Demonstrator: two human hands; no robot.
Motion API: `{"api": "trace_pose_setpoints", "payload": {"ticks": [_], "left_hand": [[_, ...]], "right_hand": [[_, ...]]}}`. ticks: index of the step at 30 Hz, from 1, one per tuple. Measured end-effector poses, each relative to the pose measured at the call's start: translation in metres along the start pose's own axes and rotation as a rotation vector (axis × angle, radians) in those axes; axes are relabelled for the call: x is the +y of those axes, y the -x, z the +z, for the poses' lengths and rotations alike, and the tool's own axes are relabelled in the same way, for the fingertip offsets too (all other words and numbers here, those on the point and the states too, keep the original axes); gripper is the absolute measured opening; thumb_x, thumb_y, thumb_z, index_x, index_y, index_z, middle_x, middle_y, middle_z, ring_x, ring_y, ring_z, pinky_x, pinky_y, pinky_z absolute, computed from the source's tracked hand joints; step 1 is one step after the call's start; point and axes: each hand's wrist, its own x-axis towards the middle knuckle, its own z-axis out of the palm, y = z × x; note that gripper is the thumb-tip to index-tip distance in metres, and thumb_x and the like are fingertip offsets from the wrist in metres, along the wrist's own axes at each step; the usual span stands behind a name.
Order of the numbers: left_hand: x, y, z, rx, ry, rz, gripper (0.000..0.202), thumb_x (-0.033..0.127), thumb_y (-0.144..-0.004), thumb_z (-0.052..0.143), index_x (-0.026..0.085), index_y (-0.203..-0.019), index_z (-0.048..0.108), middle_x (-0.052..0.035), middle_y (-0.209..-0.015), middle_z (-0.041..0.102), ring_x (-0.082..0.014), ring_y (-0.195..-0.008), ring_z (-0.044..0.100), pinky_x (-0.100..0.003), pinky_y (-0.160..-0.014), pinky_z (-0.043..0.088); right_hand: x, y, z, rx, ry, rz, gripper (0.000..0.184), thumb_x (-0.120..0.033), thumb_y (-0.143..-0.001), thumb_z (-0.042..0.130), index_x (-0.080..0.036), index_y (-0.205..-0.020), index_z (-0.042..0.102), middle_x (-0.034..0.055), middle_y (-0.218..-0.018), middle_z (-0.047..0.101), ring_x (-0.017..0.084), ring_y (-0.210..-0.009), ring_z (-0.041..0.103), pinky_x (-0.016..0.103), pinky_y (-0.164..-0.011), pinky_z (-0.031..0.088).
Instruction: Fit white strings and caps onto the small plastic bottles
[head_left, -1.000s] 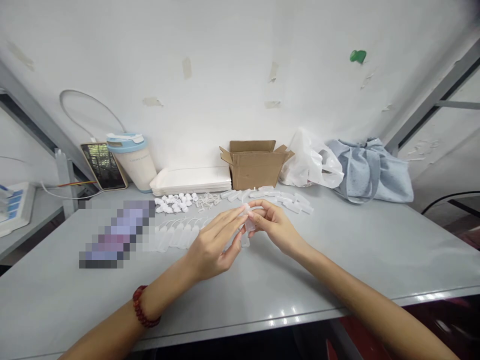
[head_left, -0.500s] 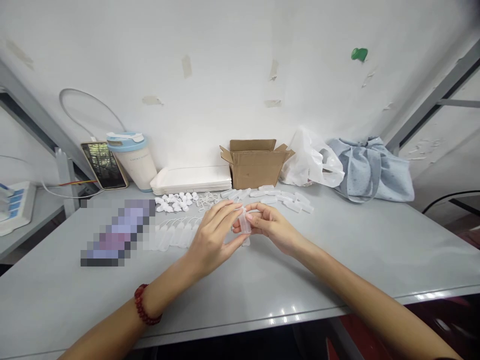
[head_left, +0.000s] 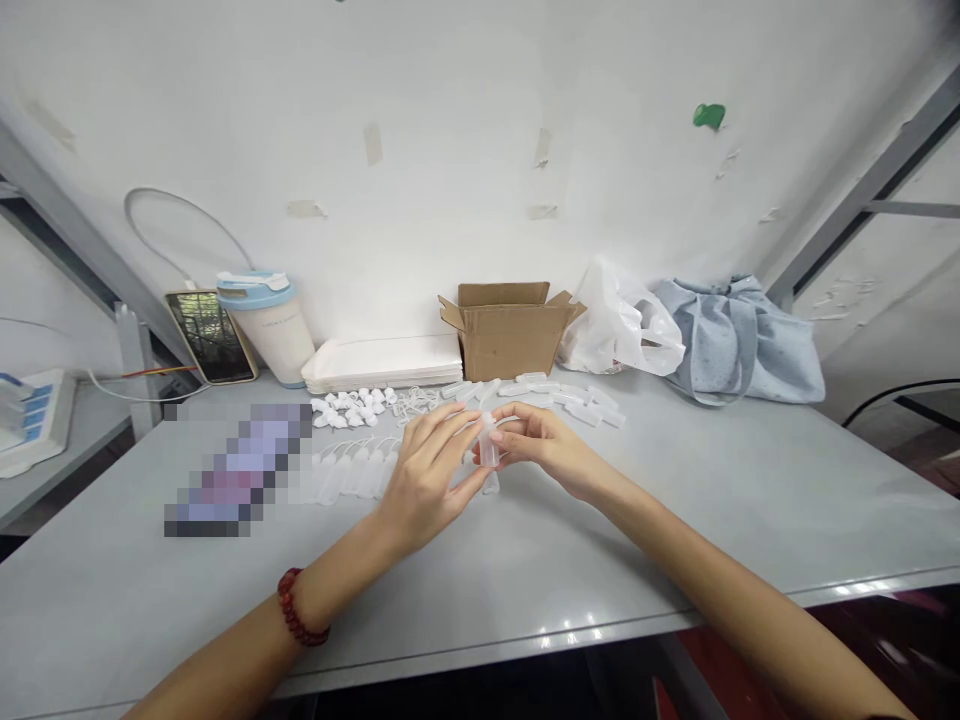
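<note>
Between my two hands, a small translucent plastic bottle [head_left: 488, 450] is held nearly upright above the table. The thumb of my left hand [head_left: 431, 475] is at its lower end and the fingertips are near its top. My right hand [head_left: 541, 442] pinches its side with thumb and fingers. Just under it, part of another translucent piece [head_left: 490, 484] shows on the table. To the left lies a row of similar bottles with thin loops [head_left: 352, 472], partly behind my left hand. Behind are white caps [head_left: 358, 405], white cord loops [head_left: 417, 402] and loose bottles [head_left: 577, 402].
Along the wall stand a phone [head_left: 212, 335], a tumbler [head_left: 270, 330], stacked white sheets or trays [head_left: 386, 362], an open cardboard box [head_left: 510, 342], a white plastic bag [head_left: 600, 325] and a blue cloth bag [head_left: 780, 345]. A blurred-out flat object [head_left: 240, 470] lies left on the grey table [head_left: 525, 600].
The view has shifted slightly. Both hands keep their grip on the bottle, which looks a little more upright, with more of the piece beneath it showing.
</note>
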Motion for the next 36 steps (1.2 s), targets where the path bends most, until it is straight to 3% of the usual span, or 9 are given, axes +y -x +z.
{"api": "trace_pose_setpoints", "payload": {"ticks": [7,12,16,25,36], "left_hand": [[-0.001,0.002,0.003,-0.032,-0.032,0.049,0.037,0.015,-0.081,0.06,0.016,-0.117,0.054,-0.0139,-0.116,0.063,-0.0305,-0.117,0.05,-0.048,-0.09,0.044],[0.004,0.002,0.008,-0.134,-0.027,0.044,0.03,0.017,-0.083,0.059,0.015,-0.113,0.056,-0.0142,-0.115,0.064,-0.0306,-0.115,0.052,-0.049,-0.088,0.044],[0.007,0.003,0.01,-0.211,-0.025,0.03,0.031,0.018,-0.083,0.059,0.013,-0.114,0.055,-0.0148,-0.116,0.063,-0.0312,-0.116,0.051,-0.05,-0.088,0.043],[0.004,0.005,0.01,-0.188,0.025,-0.086,0.025,0.02,-0.083,0.058,0.014,-0.107,0.058,-0.0128,-0.113,0.063,-0.031,-0.116,0.049,-0.051,-0.091,0.043],[0.005,0.005,0.009,-0.23,0.08,-0.226,0.024,0.02,-0.086,0.051,0.014,-0.108,0.059,-0.0112,-0.111,0.064,-0.0281,-0.116,0.048,-0.049,-0.094,0.042]], "right_hand": [[0.003,0.0,0.0,0.116,0.29,0.006,0.024,-0.037,-0.078,0.061,-0.017,-0.092,0.06,0.0004,-0.067,0.063,0.014,-0.063,0.06,0.027,-0.057,0.049],[0.009,-0.001,-0.004,0.158,0.457,0.059,0.012,-0.029,-0.072,0.063,-0.017,-0.072,0.061,0.0007,-0.062,0.062,0.014,-0.059,0.059,0.024,-0.05,0.042],[0.01,-0.004,-0.009,0.149,0.468,0.147,0.008,-0.023,-0.069,0.061,-0.016,-0.066,0.059,0.0005,-0.059,0.061,0.014,-0.058,0.058,0.023,-0.049,0.043],[0.011,-0.008,-0.019,0.117,0.432,0.32,0.005,-0.017,-0.064,0.06,-0.016,-0.061,0.057,0.0001,-0.051,0.059,0.014,-0.05,0.058,0.024,-0.048,0.046],[0.015,-0.01,-0.019,0.077,0.466,0.386,0.006,-0.018,-0.065,0.06,-0.014,-0.063,0.056,-0.0016,-0.052,0.057,0.013,-0.051,0.061,0.021,-0.052,0.048]]}}
